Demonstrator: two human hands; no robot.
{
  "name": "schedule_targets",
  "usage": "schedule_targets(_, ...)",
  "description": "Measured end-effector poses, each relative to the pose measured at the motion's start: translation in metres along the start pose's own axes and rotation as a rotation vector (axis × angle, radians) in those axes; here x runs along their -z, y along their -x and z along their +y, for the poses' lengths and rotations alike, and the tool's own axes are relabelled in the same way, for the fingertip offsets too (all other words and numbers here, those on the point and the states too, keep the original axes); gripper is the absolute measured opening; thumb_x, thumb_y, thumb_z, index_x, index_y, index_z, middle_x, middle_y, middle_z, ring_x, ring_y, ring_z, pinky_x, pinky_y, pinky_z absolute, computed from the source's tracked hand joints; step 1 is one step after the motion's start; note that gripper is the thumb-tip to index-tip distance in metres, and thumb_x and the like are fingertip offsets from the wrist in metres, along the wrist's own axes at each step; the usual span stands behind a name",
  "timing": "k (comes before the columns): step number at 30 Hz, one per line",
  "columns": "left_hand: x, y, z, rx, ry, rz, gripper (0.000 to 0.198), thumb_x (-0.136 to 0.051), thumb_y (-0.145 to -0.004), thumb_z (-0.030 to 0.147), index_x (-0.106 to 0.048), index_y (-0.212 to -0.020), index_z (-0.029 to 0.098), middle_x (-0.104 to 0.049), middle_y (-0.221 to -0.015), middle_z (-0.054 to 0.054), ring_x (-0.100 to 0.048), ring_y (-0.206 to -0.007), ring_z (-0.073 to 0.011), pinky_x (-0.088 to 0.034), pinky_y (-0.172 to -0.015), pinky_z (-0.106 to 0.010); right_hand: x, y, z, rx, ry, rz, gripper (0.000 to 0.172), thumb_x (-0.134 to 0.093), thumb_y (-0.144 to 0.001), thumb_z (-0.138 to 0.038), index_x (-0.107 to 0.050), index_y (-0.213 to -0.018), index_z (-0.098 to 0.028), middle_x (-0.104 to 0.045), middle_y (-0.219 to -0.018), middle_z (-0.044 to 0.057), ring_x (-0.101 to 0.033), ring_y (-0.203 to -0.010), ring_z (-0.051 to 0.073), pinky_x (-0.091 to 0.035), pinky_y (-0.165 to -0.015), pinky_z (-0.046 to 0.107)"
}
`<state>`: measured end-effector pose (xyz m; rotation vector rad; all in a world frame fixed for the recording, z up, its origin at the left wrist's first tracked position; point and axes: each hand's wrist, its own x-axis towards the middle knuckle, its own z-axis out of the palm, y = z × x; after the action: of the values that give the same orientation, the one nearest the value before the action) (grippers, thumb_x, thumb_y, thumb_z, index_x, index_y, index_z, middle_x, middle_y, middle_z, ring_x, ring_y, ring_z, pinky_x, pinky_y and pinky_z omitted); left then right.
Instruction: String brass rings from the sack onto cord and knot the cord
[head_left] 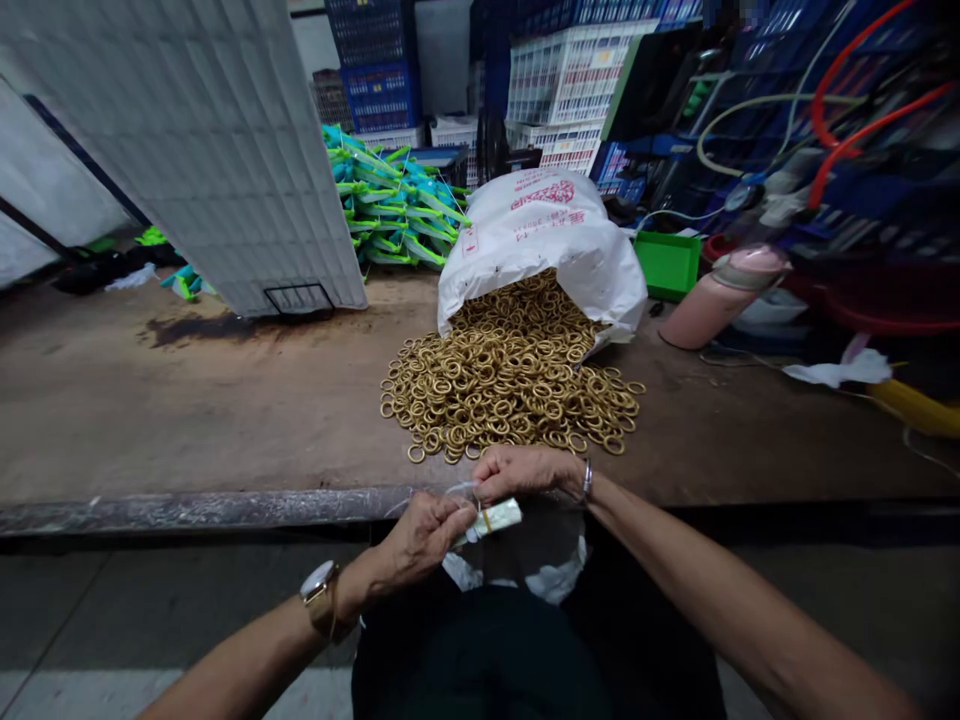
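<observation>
A heap of brass rings (510, 385) spills from a white sack (540, 245) lying on the brown worktable (187, 400). Just below the table's front edge, my left hand (424, 535) is closed round one end of a small clear plastic packet of rings (495, 518). My right hand (525, 470) is closed over the packet's top, pinching thin plastic or string. A watch sits on my left wrist and a bracelet on my right.
A large white ribbed panel (217, 150) leans at the back left. Green and blue bundles (394, 205), stacked crates (562, 90), a green tray (667, 265), a pink bottle (720, 295) and red hoses (862, 110) crowd the back and right.
</observation>
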<state>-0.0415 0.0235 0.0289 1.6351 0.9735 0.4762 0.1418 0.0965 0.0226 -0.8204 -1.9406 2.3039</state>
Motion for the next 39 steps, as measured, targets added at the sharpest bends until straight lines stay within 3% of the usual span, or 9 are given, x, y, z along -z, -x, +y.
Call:
schedule_targets(3, -0.002, 0.001, -0.005, -0.016, -0.066, -0.055, 0.036, -0.033, -0.087, 0.038, -0.039, -0.058, 0.018, -0.027, -0.055, 0.005, -0.024, -0.051, -0.0085, -0.021, -0.049, -0.023, 0.001, -0.002, -0.004, -0.044, 0.123, -0.067, 0.019, -0.051, -0.067, -0.029, -0.047, -0.053, -0.016, -0.034, -0.045, -0.01, -0.026, -0.044, 0.005, -0.019, -0.044, 0.02)
schedule_targets(5, -0.003, 0.001, -0.007, -0.016, -0.05, -0.042, 0.036, -0.031, -0.087, 0.038, -0.038, -0.058, 0.018, -0.029, -0.056, 0.005, -0.025, -0.052, -0.0087, -0.022, -0.049, -0.023, 0.001, -0.004, -0.007, -0.027, 0.238, -0.028, 0.019, -0.049, -0.068, -0.026, -0.046, -0.052, -0.017, -0.032, -0.046, -0.01, -0.025, -0.045, 0.005, -0.018, -0.045, 0.02)
schedule_targets(9, -0.003, -0.001, -0.009, 0.004, 0.035, -0.037, 0.036, -0.032, -0.085, 0.04, -0.038, -0.057, 0.018, -0.035, -0.055, 0.005, -0.03, -0.051, -0.0083, -0.024, -0.048, -0.021, -0.009, -0.003, -0.014, 0.011, 0.659, 0.15, 0.018, -0.046, -0.07, -0.014, -0.049, -0.052, -0.016, -0.033, -0.046, -0.008, -0.028, -0.045, 0.007, -0.019, -0.046, 0.022)
schedule_targets(13, 0.001, -0.004, -0.007, 0.159, 0.178, -0.061, 0.039, -0.037, -0.083, 0.046, -0.048, -0.059, 0.017, -0.044, -0.05, 0.004, -0.036, -0.044, -0.0081, -0.025, -0.044, -0.021, -0.029, 0.001, -0.016, 0.056, 1.126, 0.366, 0.02, -0.045, -0.075, -0.016, -0.059, -0.061, -0.016, -0.049, -0.051, -0.002, -0.035, -0.047, 0.01, -0.017, -0.048, 0.025)
schedule_targets(16, 0.006, -0.004, -0.005, 0.206, 0.236, -0.115, 0.043, -0.039, -0.082, 0.046, -0.058, -0.06, 0.014, -0.049, -0.047, 0.001, -0.041, -0.043, -0.0093, -0.029, -0.046, -0.022, -0.042, 0.004, -0.011, 0.03, 1.303, 0.481, 0.018, -0.045, -0.077, -0.016, -0.061, -0.068, -0.016, -0.056, -0.054, 0.002, -0.037, -0.045, 0.01, -0.014, -0.048, 0.027)
schedule_targets(21, 0.01, -0.003, -0.004, 0.234, 0.426, -0.195, 0.036, -0.044, -0.081, 0.038, -0.066, -0.066, 0.013, -0.058, -0.052, -0.001, -0.049, -0.048, -0.0113, -0.037, -0.056, -0.024, -0.053, 0.005, 0.003, 0.069, 1.34, 0.543, 0.013, -0.045, -0.074, -0.013, -0.058, -0.071, -0.015, -0.056, -0.056, 0.002, -0.031, -0.043, 0.009, -0.012, -0.048, 0.028)
schedule_targets(27, 0.003, -0.005, -0.014, 0.341, 0.532, -0.181, 0.03, -0.049, -0.076, 0.03, -0.066, -0.058, 0.012, -0.059, -0.049, -0.002, -0.048, -0.044, -0.0107, -0.038, -0.051, -0.024, -0.061, 0.009, 0.009, 0.104, 1.242, 0.624, 0.014, -0.04, -0.076, -0.011, -0.052, -0.072, -0.017, -0.056, -0.062, 0.003, -0.034, -0.047, 0.01, -0.017, -0.05, 0.028)
schedule_targets(35, 0.001, -0.008, -0.032, 0.5, 0.733, -0.254, 0.03, -0.051, -0.076, 0.032, -0.066, -0.067, 0.007, -0.064, -0.058, -0.007, -0.057, -0.048, -0.0123, -0.036, -0.046, -0.022, -0.065, 0.004, 0.023, 0.041, 1.229, 0.649, 0.014, -0.038, -0.076, -0.013, -0.051, -0.079, -0.015, -0.054, -0.059, 0.003, -0.028, -0.044, 0.01, -0.013, -0.048, 0.028)
schedule_targets(39, -0.001, -0.01, -0.03, 0.53, 0.818, -0.234, 0.028, -0.051, -0.077, 0.031, -0.062, -0.068, 0.008, -0.064, -0.06, -0.006, -0.056, -0.046, -0.0111, -0.044, -0.053, -0.025, -0.069, 0.003, 0.027, 0.041, 1.228, 0.676, 0.016, -0.038, -0.077, -0.014, -0.053, -0.081, -0.015, -0.057, -0.064, 0.004, -0.032, -0.047, 0.011, -0.014, -0.049, 0.028)
